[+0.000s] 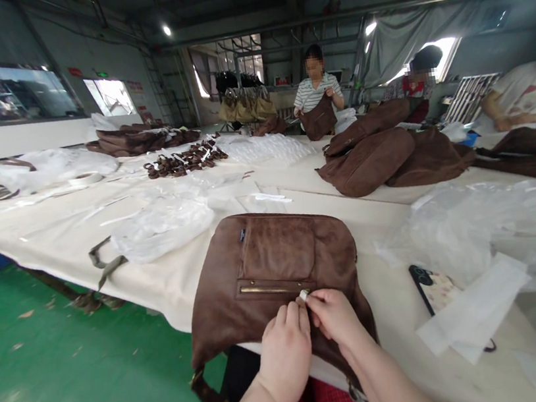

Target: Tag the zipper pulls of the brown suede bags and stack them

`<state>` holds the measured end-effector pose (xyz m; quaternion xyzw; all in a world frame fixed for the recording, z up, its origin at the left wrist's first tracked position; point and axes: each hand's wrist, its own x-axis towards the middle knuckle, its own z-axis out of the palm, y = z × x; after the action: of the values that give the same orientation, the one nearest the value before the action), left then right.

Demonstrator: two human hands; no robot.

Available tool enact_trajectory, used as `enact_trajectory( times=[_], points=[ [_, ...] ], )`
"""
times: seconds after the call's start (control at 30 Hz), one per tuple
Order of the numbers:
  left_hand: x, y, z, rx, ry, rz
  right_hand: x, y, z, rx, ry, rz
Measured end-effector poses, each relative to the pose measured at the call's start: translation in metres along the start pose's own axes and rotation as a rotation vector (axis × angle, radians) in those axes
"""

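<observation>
A brown leather bag (280, 252) lies at the near table edge, its strap hanging over the side. Across its front runs a brass-toothed zipper (265, 288) below a flat pocket. At the right end of that zipper, my right hand (337, 316) pinches a small white piece (304, 294), perhaps paper or wrapping. My left hand (285, 345) is closed right beside it, knuckles up, its fingertips against the bag. Whatever those left fingers grip is hidden.
Clear plastic bags (166, 222) lie left of the bag. To the right are a phone (432, 287), a white paper strip (476, 311) and more plastic. Brown bags (372, 160) are heaped beyond, near bundled straps (185, 159). Across the table a person (318, 97) holds a brown bag; others work rightward.
</observation>
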<state>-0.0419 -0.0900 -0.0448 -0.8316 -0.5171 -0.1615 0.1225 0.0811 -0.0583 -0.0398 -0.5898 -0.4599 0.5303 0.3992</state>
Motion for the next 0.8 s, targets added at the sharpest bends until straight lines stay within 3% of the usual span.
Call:
enact_trajectory(
  times=[0.17,0.23,0.3,0.4,0.47,0.53,0.6,0.7,0.8],
  points=[
    [0.003,0.001,-0.004,-0.016,-0.030,0.027,-0.005,0.003,-0.004,0.104,-0.076,-0.052],
    [0.006,-0.001,-0.012,-0.147,-0.026,-0.055,-0.008,0.004,-0.004,0.094,-0.053,-0.096],
    [0.010,-0.007,-0.019,-0.419,-0.058,-0.222,-0.012,0.005,-0.005,0.109,-0.037,-0.134],
    [0.017,-0.019,-0.021,-0.938,-0.332,-0.391,-0.015,0.005,-0.005,0.138,-0.036,-0.169],
    [0.022,-0.024,-0.017,-1.086,-0.493,-0.396,-0.013,0.006,-0.006,0.137,-0.023,-0.176],
    [0.026,-0.026,-0.014,-1.002,-0.476,-0.353,-0.009,0.007,-0.005,0.122,-0.010,-0.177],
    [0.029,-0.025,-0.014,-0.775,-0.411,-0.271,-0.007,0.007,-0.002,0.096,0.008,-0.170],
    [0.034,-0.026,-0.015,-0.483,-0.452,-0.156,-0.015,0.004,0.000,0.027,0.016,-0.158],
    [0.039,-0.036,-0.007,-0.518,-0.466,-0.115,-0.041,-0.001,-0.021,-0.106,0.118,-0.255]
  ],
)
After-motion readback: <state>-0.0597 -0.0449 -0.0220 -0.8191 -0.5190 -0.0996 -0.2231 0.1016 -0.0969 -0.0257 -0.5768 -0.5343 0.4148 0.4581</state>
